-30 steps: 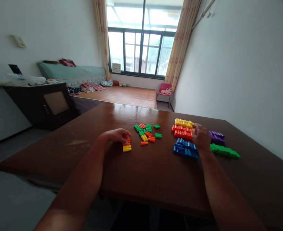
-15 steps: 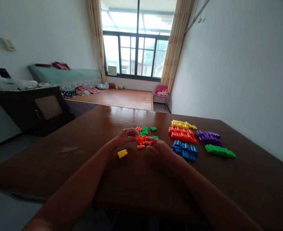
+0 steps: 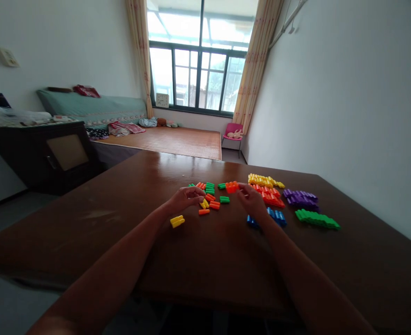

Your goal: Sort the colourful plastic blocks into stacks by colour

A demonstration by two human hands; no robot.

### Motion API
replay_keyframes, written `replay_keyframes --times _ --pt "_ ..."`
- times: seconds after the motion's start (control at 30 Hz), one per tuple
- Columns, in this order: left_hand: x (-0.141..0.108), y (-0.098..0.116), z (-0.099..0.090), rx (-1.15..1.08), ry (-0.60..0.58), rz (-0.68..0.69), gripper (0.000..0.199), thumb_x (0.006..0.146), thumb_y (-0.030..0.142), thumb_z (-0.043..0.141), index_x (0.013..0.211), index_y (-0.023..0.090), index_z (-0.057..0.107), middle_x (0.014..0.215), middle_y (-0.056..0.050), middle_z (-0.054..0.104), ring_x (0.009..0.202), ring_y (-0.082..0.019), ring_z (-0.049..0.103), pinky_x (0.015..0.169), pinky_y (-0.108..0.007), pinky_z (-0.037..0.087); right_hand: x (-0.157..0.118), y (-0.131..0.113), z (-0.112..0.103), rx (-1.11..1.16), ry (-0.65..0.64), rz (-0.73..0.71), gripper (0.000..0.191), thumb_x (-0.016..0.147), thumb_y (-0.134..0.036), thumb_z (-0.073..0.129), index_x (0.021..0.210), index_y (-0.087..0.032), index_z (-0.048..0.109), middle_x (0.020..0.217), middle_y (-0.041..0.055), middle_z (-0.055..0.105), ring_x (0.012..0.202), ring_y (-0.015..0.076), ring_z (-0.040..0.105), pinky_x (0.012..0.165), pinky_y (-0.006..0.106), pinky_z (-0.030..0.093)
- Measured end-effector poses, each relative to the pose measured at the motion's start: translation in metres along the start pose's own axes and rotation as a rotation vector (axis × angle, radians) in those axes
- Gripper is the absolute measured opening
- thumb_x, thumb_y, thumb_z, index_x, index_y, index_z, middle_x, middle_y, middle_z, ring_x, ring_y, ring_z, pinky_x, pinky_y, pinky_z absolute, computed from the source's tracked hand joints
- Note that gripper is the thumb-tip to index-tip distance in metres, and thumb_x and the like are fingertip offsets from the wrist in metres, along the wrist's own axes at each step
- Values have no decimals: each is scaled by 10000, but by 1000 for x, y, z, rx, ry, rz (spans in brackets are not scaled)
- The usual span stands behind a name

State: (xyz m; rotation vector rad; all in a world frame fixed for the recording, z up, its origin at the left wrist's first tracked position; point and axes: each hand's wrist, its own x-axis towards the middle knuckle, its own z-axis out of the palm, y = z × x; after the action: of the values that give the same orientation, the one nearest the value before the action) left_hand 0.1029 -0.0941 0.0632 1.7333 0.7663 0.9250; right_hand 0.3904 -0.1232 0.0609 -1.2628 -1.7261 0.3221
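Observation:
My right hand (image 3: 251, 199) pinches a small cluster of orange plastic blocks (image 3: 232, 187), holding it a little above the table, left of the orange row (image 3: 273, 197). My left hand (image 3: 186, 200) hovers by the loose pile with its fingers curved and apart, and nothing shows in them. In that pile are green blocks (image 3: 210, 188), orange blocks (image 3: 214, 205) and yellow blocks (image 3: 204, 204), partly behind the left fingers. Nearer to me lie a single orange block (image 3: 204, 212) and a yellow pair (image 3: 177, 221). My right hand and wrist partly cover the blue blocks (image 3: 278, 217).
To the right, sorted groups of yellow (image 3: 264, 180), purple (image 3: 301, 199) and green blocks (image 3: 317, 218) lie on the brown table (image 3: 121, 223). Beyond the table stand a bed (image 3: 184, 142) and a pink chair (image 3: 233, 130). A dark cabinet (image 3: 37, 149) is at the left.
My right hand has moved right and away from me, carrying the orange blocks out of the pile. My left hand stays beside the pile, apart from those blocks now.

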Motion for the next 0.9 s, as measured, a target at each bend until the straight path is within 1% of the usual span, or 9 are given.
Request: replay_keyframes --times 0.07,0.17,0.27,0.37,0.5,0.67,0.73,0.83,0.9 --pt "1 -4 -3 31 66 -25 444 732 519 713 938 129 660 816 -57 689 735 -154 634 665 -278 517 8 38 -32 -93 154 129 458 874 -485 480 1155 -143 600 937 107 698 792 197 648 699 319 529" --pt "3 -6 -7 91 120 -44 472 747 575 667 918 135 661 800 -52 681 714 -146 620 641 -264 516 10 93 -78 -307 367 335 453 846 -443 510 1141 -110 592 955 142 700 791 218 653 708 333 518" --pt "4 -6 -9 117 120 -44 487 744 594 656 911 136 664 780 -44 672 721 -148 620 635 -259 517 4 124 -104 -484 413 511 394 828 -379 538 1103 -103 600 926 150 704 762 229 656 704 336 504" --pt "3 -5 -11 127 130 -42 482 744 593 653 898 137 668 781 -43 667 739 -156 622 641 -263 518 -2 133 -110 -641 354 598 350 839 -352 527 1090 -123 612 913 146 699 797 247 658 742 354 493" --pt "1 -4 -15 126 174 -49 481 730 590 665 892 137 665 783 -44 668 738 -160 623 647 -268 515 -7 135 -108 -728 275 698 361 862 -371 478 1089 -134 630 912 164 682 854 282 657 768 394 491" --pt "1 -4 -21 165 212 -52 482 732 601 648 892 147 662 808 -41 672 761 -165 619 663 -271 514 -9 141 -108 -781 296 598 356 843 -338 466 1037 -117 665 840 169 683 801 288 656 754 412 494" --pt "1 -7 -24 196 225 -48 475 739 597 636 891 148 662 811 -38 670 759 -164 614 664 -271 512 -9 142 -107 -797 246 588 364 846 -329 452 1030 -113 681 847 178 687 803 292 658 760 421 495" --pt "2 -12 -25 310 231 -16 429 776 550 603 887 141 669 800 -41 671 748 -169 604 680 -286 506 -10 138 -105 -818 136 602 393 870 -324 409 1051 -122 693 933 197 687 867 304 658 790 433 490" --pt "2 -16 -23 420 224 34 366 811 481 577 898 142 682 848 -54 682 794 -183 607 720 -298 504 -11 132 -104 -837 118 593 418 882 -319 385 1087 -110 683 1008 216 670 914 314 649 805 444 486"
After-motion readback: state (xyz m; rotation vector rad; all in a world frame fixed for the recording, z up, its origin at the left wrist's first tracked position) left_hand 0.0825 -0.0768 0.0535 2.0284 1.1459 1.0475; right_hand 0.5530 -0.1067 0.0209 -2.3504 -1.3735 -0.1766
